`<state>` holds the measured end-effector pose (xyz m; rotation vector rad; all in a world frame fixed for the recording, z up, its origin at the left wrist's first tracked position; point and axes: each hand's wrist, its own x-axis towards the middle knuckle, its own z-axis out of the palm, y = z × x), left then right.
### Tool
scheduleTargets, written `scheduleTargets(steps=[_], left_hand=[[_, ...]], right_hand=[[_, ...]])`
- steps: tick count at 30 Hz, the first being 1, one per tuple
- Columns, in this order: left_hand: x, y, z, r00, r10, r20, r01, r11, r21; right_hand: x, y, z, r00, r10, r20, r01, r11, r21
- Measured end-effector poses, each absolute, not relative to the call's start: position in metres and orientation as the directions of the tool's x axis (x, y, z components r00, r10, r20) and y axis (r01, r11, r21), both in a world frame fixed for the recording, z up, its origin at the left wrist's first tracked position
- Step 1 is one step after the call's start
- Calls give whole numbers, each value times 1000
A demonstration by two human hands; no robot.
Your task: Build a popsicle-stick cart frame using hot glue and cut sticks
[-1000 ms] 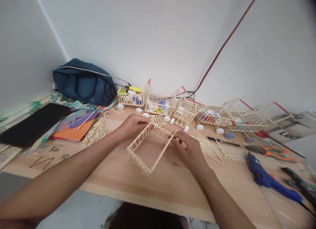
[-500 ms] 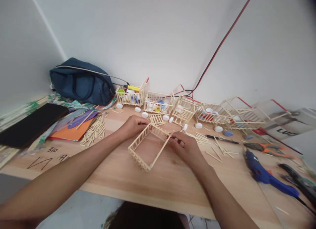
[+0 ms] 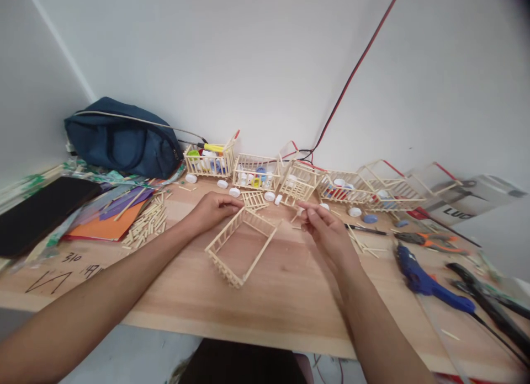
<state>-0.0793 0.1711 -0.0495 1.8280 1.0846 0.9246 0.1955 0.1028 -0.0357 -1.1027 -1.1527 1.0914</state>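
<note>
A rectangular frame of small wooden sticks [image 3: 259, 257], with railed sides, stands on the wooden table in front of me. My left hand [image 3: 215, 212] pinches it at the far left corner; the fingertips are partly hidden. To the right of the frame, apart from it, my right hand [image 3: 329, 232] is raised a little with thumb and index finger close together. Something pale and thin shows by those fingertips, too small to name. Just behind the frame lies a flat stick grid [image 3: 254, 200].
Several miniature stick carts [image 3: 210, 161] with bottle-cap wheels line the wall. At left are a blue bag [image 3: 124, 136], a black tablet-like slab [image 3: 45, 213], coloured paper [image 3: 101, 224] and a pile of short sticks [image 3: 147, 221]. At right lie orange-handled pliers [image 3: 433, 240] and a blue glue gun [image 3: 430, 284].
My right hand has let go of the frame's right far corner and moved right, away from it. My left hand stays at the frame. The whole view has shifted slightly.
</note>
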Motion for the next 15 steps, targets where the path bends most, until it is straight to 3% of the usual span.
scheduleTargets(steps=[3, 6, 11, 15], left_hand=[[-82, 171, -47, 291, 943, 160, 315, -253, 915], [-82, 171, -45, 195, 968, 158, 240, -203, 949], [-82, 172, -44, 109, 975, 194, 169, -210, 963], [-84, 170, -36, 82, 968, 238, 213, -250, 944]], right_hand=[[200, 104, -27, 116, 992, 44, -382, 85, -920], [208, 103, -19, 104, 993, 54, -544, 103, -833], [225, 98, -6, 179, 966, 188, -560, 257, -788], [227, 94, 2, 164, 963, 213, -573, 269, -774]])
